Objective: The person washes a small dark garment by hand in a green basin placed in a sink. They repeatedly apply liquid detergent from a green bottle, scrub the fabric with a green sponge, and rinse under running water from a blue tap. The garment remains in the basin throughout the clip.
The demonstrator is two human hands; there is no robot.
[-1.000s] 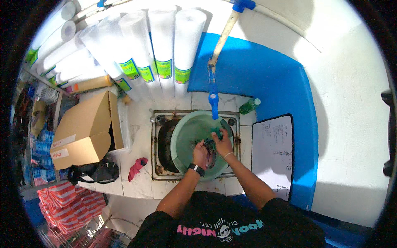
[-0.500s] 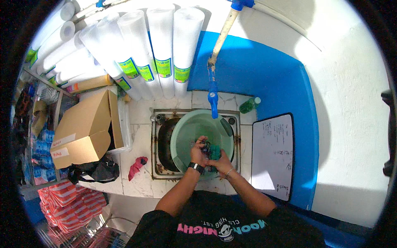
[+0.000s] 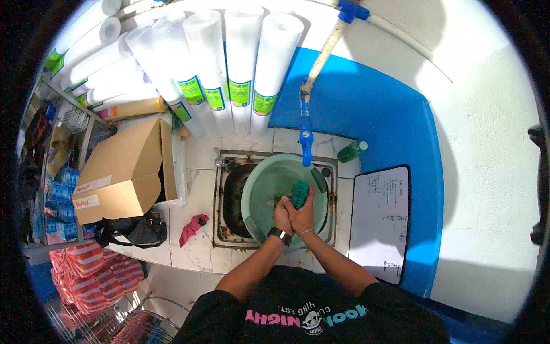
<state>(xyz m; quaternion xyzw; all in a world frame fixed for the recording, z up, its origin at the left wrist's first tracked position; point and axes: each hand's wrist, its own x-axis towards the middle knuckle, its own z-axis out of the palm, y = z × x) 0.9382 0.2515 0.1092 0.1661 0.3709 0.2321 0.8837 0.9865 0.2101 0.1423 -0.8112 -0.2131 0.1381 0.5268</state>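
Over a pale green basin [image 3: 247, 198] my two hands are pressed together at the wrists and palms. My right hand [image 3: 302, 217] is closed round a green, rough-textured scrubber [image 3: 299, 194], which sticks up past the fingers; whether it is a brush or a pad cannot be told. Partly covered by the right, my left hand [image 3: 282, 217] is curled closed, and what lies in it is hidden. Water stands in the basin. At its right rim rests a dark grey oval piece [image 3: 319, 180]. A blue tap [image 3: 306, 140] hangs above the basin's far edge.
The basin sits in a rusty metal sink [image 3: 229, 241]. A green bottle [image 3: 352, 151] and a whiteboard [image 3: 379, 223] are on the right. Leftward are a pink cloth [image 3: 192, 230], a black bag [image 3: 140, 230] and a cardboard box [image 3: 123, 172]. White foam rolls [image 3: 238, 63] line the back.
My hands have drawn together, and the right has turned with the green scrubber, now raised at its fingers. The dark thing seen earlier by my left hand is now hidden. The view has shifted slightly.
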